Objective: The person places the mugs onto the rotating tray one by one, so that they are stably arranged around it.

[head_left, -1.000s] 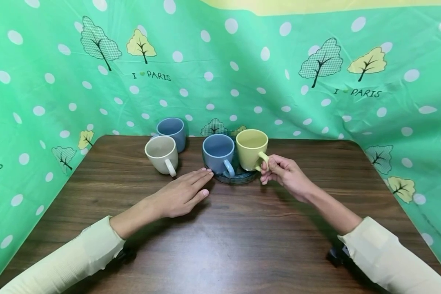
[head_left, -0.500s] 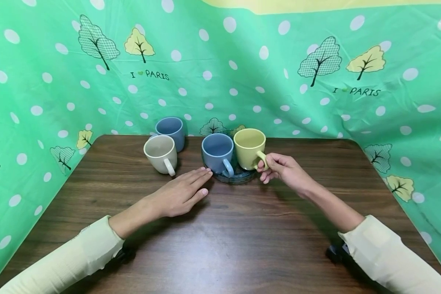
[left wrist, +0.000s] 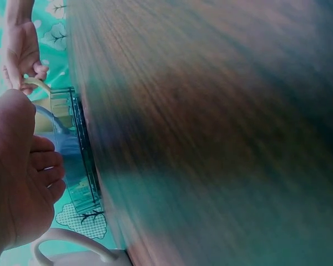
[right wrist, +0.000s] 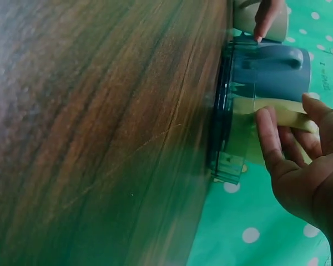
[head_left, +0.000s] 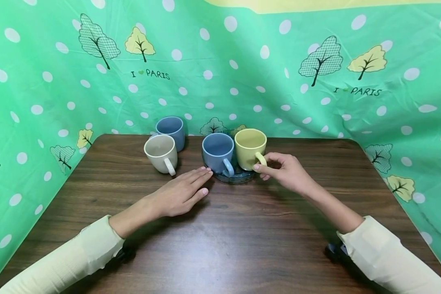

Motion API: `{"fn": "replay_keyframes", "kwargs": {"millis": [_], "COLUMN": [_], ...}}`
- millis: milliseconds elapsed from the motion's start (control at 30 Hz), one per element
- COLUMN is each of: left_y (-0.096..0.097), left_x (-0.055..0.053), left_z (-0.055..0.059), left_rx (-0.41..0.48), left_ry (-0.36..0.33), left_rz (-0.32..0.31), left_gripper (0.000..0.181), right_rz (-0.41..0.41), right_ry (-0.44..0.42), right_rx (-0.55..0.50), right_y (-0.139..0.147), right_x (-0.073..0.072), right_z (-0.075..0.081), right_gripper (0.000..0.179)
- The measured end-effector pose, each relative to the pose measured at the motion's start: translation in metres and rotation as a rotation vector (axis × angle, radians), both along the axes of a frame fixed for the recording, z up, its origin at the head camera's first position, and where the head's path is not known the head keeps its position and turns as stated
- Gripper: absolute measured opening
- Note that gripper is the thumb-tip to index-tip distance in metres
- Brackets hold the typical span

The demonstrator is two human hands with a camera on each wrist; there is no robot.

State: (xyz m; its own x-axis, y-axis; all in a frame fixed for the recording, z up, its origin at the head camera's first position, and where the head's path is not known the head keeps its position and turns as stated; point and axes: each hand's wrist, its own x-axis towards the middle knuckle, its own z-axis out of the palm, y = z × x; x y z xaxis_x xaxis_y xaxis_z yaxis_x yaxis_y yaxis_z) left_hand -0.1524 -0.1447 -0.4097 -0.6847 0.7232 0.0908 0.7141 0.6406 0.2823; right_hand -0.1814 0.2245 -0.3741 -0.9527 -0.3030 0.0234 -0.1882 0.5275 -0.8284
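My left hand (head_left: pixel 178 192) lies palm down with straight fingers, its fingertips right at the left edge of a clear teal glass dish (head_left: pixel 239 179). Inside the dish a blue mug (head_left: pixel 217 154) and a yellow mug (head_left: pixel 250 151) stand upright side by side, handles towards me. My right hand (head_left: pixel 288 172) is at the yellow mug's handle (head_left: pixel 261 158), fingers behind it and the thumb loosely stretched across its lower end. In the right wrist view the fingers (right wrist: pixel 271 141) are spread around the handle, and the dish's see-through wall (right wrist: pixel 227 111) stands before both mugs.
Left of the dish a cream mug (head_left: pixel 161 154) stands in front of a second blue mug (head_left: pixel 172 132). All are near the back of the brown wooden table (head_left: pixel 220 245). A green patterned cloth (head_left: pixel 235 53) hangs behind and along the sides.
My right hand has loosened on the yellow mug's handle, its thumb moving off the top to the front and lower end. My left hand and the mugs have stayed in place.
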Motion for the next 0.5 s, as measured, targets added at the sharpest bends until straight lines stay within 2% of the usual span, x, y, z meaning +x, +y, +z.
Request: {"fn": "replay_keyframes", "kwargs": {"millis": [500], "left_y": [0.0], "left_x": [0.0], "left_z": [-0.001], "left_rx": [0.003], "left_ry": [0.005], "left_rz": [-0.001], "left_gripper": [0.061], "right_rz": [0.075], "right_ry": [0.019], "right_rx": [-0.085], "right_y": [-0.014], "right_x": [0.003], "right_z": [-0.008], "right_gripper": [0.02]}}
